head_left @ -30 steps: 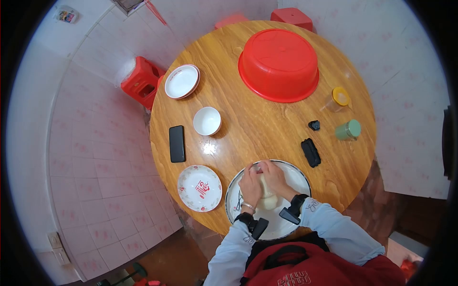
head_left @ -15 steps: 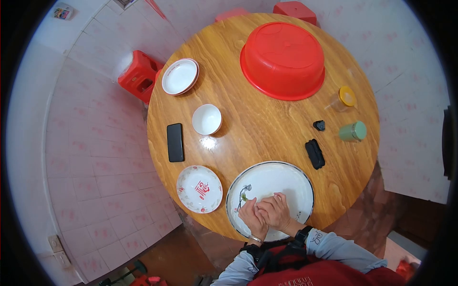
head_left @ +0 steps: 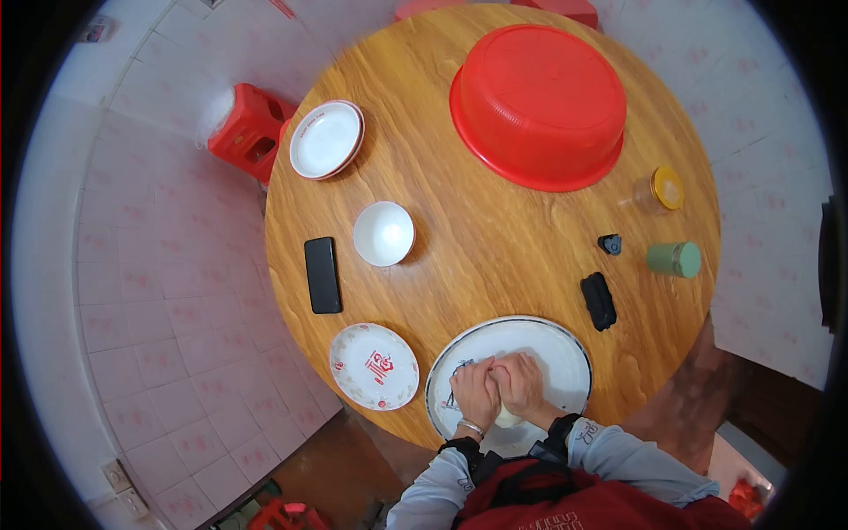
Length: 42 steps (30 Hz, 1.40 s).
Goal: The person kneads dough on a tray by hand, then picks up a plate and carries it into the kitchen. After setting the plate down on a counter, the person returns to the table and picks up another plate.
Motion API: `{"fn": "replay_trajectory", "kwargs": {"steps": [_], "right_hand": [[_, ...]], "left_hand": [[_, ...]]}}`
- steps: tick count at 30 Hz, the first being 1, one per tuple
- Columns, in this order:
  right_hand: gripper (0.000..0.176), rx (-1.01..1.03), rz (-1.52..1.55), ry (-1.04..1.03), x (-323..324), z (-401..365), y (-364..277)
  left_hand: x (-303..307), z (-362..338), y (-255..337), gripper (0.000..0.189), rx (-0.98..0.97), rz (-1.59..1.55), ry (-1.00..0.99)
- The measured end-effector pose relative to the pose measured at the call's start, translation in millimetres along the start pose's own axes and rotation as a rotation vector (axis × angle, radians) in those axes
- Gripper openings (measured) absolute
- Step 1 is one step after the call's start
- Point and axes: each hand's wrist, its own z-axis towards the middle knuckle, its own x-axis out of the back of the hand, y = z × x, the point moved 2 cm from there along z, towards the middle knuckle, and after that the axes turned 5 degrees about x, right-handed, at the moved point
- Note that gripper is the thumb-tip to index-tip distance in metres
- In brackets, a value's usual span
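My left hand [head_left: 475,391] and my right hand [head_left: 521,383] press side by side, with fingers curled over a pale lump of dough [head_left: 507,418]. Most of the dough is hidden under them; a bit shows between my wrists. It lies on a large white platter [head_left: 564,364] with a dark rim and a dark painted design, close to the table's near edge. Left of the platter is a white plate [head_left: 355,375] with a red character and floral rim.
On the round wooden table [head_left: 486,247] are an upturned red basin [head_left: 543,102], a white bowl [head_left: 385,233], stacked plates [head_left: 325,141], a phone [head_left: 323,276], a yellow-lidded jar [head_left: 665,189], a green canister [head_left: 675,260] and two small black items [head_left: 599,301]. Red stools [head_left: 247,132] stand beyond.
Both hands have shifted from clasped together to side by side, and a piece of dough now shows between the wrists. The whole view has tilted slightly and moved closer.
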Motion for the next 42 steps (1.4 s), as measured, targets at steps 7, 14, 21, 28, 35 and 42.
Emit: {"fn": "replay_trajectory", "kwargs": {"steps": [7, 14, 21, 28, 35, 42], "right_hand": [[0.020, -0.246, 0.011, 0.039, -14, 16, 17], [0.028, -0.319, 0.016, -0.202, -1, 3, 17], [0.023, 0.016, 0.040, 0.090, 46, -15, -18], [0.022, -0.027, 0.010, 0.040, 42, -11, -23], [0.015, 0.030, 0.023, -0.036, 34, -15, -33], [0.016, 0.201, -0.095, 0.128, 13, -5, -14]], "left_hand": [[-10, 33, -2, 0.026, 0.308, 0.070, -0.151], [-2, 4, 16, 0.022, 0.135, -0.082, 0.138], [26, -6, 79, 0.016, -0.157, -0.170, 0.199], [19, -2, 60, 0.019, 0.156, -0.313, 0.208], [24, -39, 56, 0.026, -0.043, 0.024, 0.302], [-1, -25, 20, 0.027, -0.039, -0.036, 0.300]]}}
